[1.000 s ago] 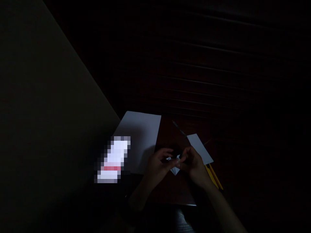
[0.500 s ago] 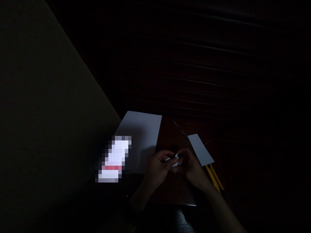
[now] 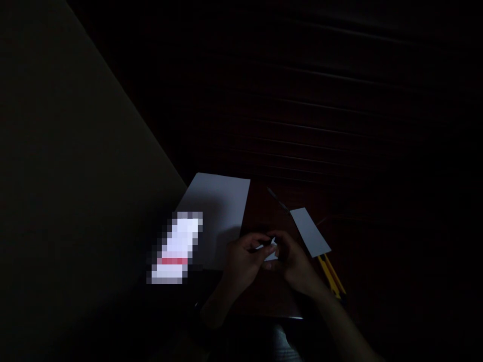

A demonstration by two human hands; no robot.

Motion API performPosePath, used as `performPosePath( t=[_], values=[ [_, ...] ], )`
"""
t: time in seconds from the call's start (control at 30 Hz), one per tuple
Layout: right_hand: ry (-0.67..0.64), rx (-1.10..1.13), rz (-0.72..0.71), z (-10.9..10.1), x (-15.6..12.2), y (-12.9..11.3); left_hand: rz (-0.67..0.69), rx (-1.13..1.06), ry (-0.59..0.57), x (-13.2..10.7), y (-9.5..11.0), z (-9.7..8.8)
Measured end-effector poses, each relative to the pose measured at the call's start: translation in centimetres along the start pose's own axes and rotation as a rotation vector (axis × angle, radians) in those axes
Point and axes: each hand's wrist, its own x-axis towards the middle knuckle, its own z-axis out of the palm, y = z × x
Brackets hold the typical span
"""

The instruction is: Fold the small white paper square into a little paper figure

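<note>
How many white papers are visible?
3: a large sheet at left, a small piece between left hand and right hand, a rectangle at right; darkness may hide more.

Folded piece (image 3: 271,256): matt paper. Tabletop (image 3: 258,208): glossy, wood-like.

One head-worn view, forward and down from well above the fingers (image 3: 267,251) and dark tabletop (image 3: 269,297).

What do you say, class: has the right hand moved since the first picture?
Yes: the right hand has shifted slightly left, away from the small white paper, whose near-left corner it no longer covers.
</note>
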Motion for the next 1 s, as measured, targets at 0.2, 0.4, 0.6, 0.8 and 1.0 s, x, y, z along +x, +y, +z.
performPosePath(
  t=[0.2,0.4,0.6,0.8,1.0],
  values=[
    [0.015,-0.049,-0.034,0.2,0.0,-0.2,-0.028,-0.065,-0.067,0.4,0.3,-0.3],
    [0.039,-0.183,-0.053,-0.3,0.0,0.1,-0.070,-0.182,-0.188,0.3,0.1,-0.5],
    [-0.010,-0.243,-0.048,-0.7,-0.1,-0.6,-0.069,-0.205,-0.194,-0.2,0.2,-0.6],
    [-0.019,-0.199,-0.044,-0.3,-0.2,-0.8,-0.078,-0.232,-0.196,-0.3,0.4,-0.6],
    [-0.022,-0.139,-0.035,0.4,-0.4,-0.8,-0.058,-0.269,-0.179,-0.3,0.0,-0.9]
  ],
)
